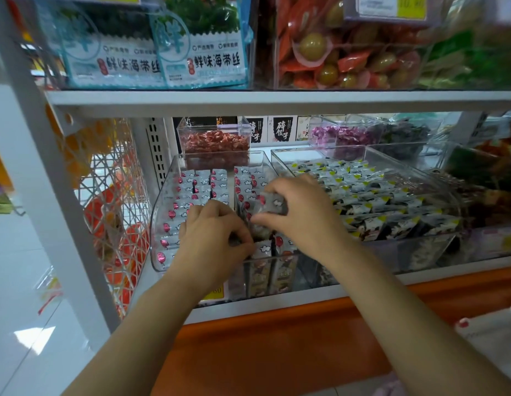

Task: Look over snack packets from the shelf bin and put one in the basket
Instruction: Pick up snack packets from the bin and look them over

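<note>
The white shelf unit [277,100] fills your view, with an orange band [277,338] running along its base under your forearms. On the upper board stand large blue seaweed bags [202,58], and a white wire rack [111,195] hangs on the unit's left side. On the lower board, right in front of you, sits the clear shelf bin [160,224], packed with rows of small silver packets [191,190] marked in red. Just beside it on the right is a second clear bin [414,252] of packets with yellow corners. Behind the first bin stands a smaller clear box of red wrapped sweets [217,141]. Both your hands are inside the shelf bin, close together. Your left hand [214,238] is down among the front rows with its fingers curled in; blur hides whether it grips a packet, so that cannot be told. Your right hand [300,212] is a little higher and pinches one snack packet [272,202] between thumb and fingertips, lifted just above the rows and tilted.
</note>
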A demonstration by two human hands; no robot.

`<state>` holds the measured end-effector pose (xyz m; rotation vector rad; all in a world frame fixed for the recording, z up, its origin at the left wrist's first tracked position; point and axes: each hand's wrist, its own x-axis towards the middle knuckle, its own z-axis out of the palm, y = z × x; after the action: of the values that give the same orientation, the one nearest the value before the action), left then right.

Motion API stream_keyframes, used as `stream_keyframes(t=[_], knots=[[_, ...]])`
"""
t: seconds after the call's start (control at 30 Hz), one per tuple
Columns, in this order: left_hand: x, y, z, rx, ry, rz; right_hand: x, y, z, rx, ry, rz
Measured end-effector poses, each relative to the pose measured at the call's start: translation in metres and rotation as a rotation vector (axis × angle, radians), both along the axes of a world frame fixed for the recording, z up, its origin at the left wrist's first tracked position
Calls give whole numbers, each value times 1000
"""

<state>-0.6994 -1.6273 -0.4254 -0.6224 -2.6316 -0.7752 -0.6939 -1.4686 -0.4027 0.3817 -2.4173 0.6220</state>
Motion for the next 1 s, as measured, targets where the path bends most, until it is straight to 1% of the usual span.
stream_keyframes(t=[0.1, 0.17, 0.2, 0.23, 0.3, 0.4, 0.47, 0.53, 0.63, 0.7, 0.77, 0.83, 0.93, 1.0], knots=[[1, -3, 1, 2, -13, -9, -3, -3, -3, 270, -68, -3], [2, -5, 4, -29, -41, -14, -6, -3, -6, 461, -169, 24], [2, -6, 5, -38, -56, -22, -7, -3, -7, 512, -222, 36], [3, -8, 7, -37, -72, -32, -8, -3, -7, 511, -264, 40], [2, -12, 11, -18, -89, -48, -11, -1, -3, 422, -278, 35], [0, -18, 16, 25, -98, -33, -18, 3, 7, 301, -222, 7], [-2, -20, 16, 35, -96, -26, -26, 5, 11, 271, -182, -13], [-3, -21, 16, 32, -88, -17, -34, 3, 12, 319, -156, -38], [-4, -21, 15, 45, -91, 9, -45, -3, 7, 493, -166, -95], [-6, -21, 15, 69, -89, 13, -50, -7, 3, 554, -177, -123], [-6, -21, 15, 104, -82, 23, -51, -8, 0, 528, -149, -112], [-6, -21, 15, 117, -74, 37, -49, -6, 1, 421, -126, -56], [-8, -22, 15, 156, -80, 58, -38, 3, 11, 128, -158, 50], [-9, -23, 15, 193, -67, 78, -28, 8, 19, -54, -124, 104]])
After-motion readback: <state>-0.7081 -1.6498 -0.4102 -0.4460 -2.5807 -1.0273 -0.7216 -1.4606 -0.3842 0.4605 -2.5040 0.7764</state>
